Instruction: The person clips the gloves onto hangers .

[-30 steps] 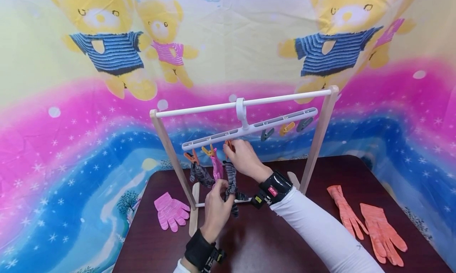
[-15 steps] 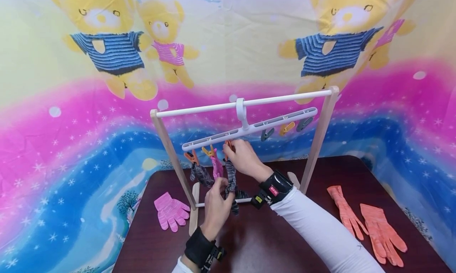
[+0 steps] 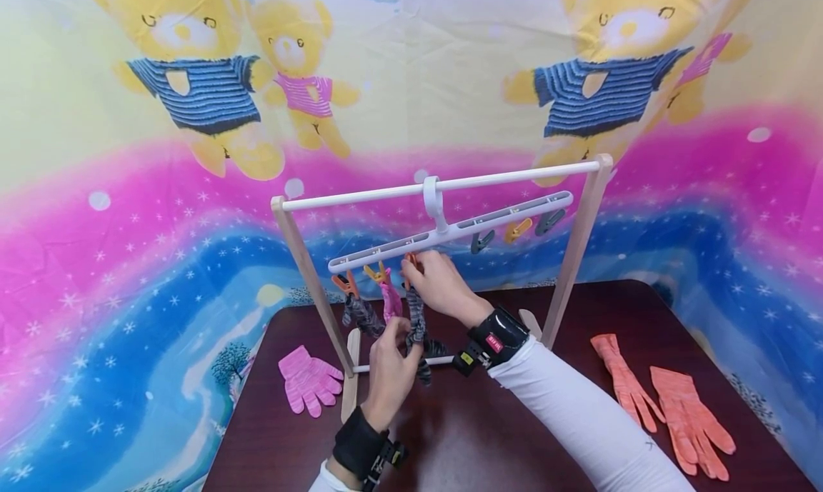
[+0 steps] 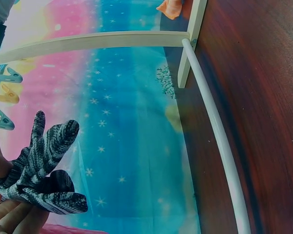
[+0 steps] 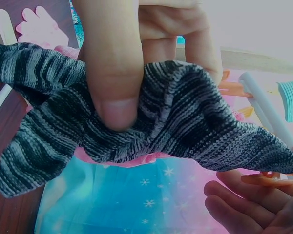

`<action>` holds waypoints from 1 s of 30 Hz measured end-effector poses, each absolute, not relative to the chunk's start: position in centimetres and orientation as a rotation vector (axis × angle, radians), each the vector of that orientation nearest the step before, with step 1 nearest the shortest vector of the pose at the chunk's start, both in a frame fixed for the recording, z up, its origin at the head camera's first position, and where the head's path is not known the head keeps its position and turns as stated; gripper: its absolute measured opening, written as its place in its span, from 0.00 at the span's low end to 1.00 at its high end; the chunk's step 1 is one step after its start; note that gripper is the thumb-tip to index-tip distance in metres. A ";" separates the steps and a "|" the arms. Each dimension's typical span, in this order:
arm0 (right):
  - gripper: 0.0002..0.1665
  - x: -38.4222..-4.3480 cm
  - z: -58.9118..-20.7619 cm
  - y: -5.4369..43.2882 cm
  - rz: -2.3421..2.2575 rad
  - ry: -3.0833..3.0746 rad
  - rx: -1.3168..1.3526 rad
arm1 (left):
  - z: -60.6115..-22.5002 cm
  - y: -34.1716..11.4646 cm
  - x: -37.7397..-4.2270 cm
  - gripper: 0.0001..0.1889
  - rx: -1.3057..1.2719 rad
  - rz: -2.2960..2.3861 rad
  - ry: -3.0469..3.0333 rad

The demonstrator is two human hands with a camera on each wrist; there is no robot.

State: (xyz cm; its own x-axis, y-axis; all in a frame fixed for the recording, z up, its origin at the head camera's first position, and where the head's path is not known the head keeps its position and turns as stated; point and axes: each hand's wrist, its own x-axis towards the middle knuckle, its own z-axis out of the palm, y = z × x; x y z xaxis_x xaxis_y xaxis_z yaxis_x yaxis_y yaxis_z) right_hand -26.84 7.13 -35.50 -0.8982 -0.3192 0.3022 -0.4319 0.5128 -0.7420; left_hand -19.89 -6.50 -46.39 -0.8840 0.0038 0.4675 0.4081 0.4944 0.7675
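A black-and-grey striped knit glove hangs below the left half of a white clip hanger. My left hand pinches its middle, thumb across the front in the right wrist view. Above it, my right hand grips an orange clothespin at the glove's upper end; the clothespin's tips are mostly hidden. The glove's loose fingers stick out past my left hand in the left wrist view. Left of it, a pink glove hangs from a yellow clothespin, and another striped glove from an orange one.
The hanger hooks over the rod of a wooden stand. On its right half hang grey and yellow clothespins. A pink glove lies left on the dark table; two orange gloves lie right.
My left hand and the glove have risen very slightly. The hanger has turned a little, its right end a bit higher. My right hand stays at the clothespin.
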 end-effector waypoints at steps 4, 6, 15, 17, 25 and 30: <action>0.22 -26.9 -35.5 7.1 1.329 -2.628 0.652 | -46.3 -6.5 -20.0 0.13 -0.345 -1.362 -2.333; 0.23 -26.9 -35.5 7.1 1.326 -2.633 0.654 | -46.3 -6.5 -20.0 0.13 -0.345 -1.364 -2.333; 0.23 -27.0 -35.6 7.1 1.320 -2.637 0.666 | -45.9 -6.5 -20.2 0.13 -0.349 -1.391 -2.308; 0.23 -27.0 -35.6 7.1 1.322 -2.639 0.670 | -45.9 -6.4 -20.2 0.13 -0.347 -1.401 -2.308; 0.23 -26.8 -35.5 7.1 1.336 -2.652 0.663 | -45.5 -6.4 -20.3 0.13 -0.360 -1.396 -2.284; 0.23 -26.8 -35.4 7.1 1.336 -2.650 0.668 | -45.3 -6.4 -20.4 0.13 -0.364 -1.400 -2.279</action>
State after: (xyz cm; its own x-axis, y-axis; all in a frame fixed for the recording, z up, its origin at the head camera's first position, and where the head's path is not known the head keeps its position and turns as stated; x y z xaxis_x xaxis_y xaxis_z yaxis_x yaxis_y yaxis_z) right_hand -26.77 7.11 -35.42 -0.8988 -0.3380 0.2791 -0.4254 0.5188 -0.7416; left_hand -20.38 -6.39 -45.30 -0.8693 -0.0054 0.4942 0.4384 0.4532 0.7762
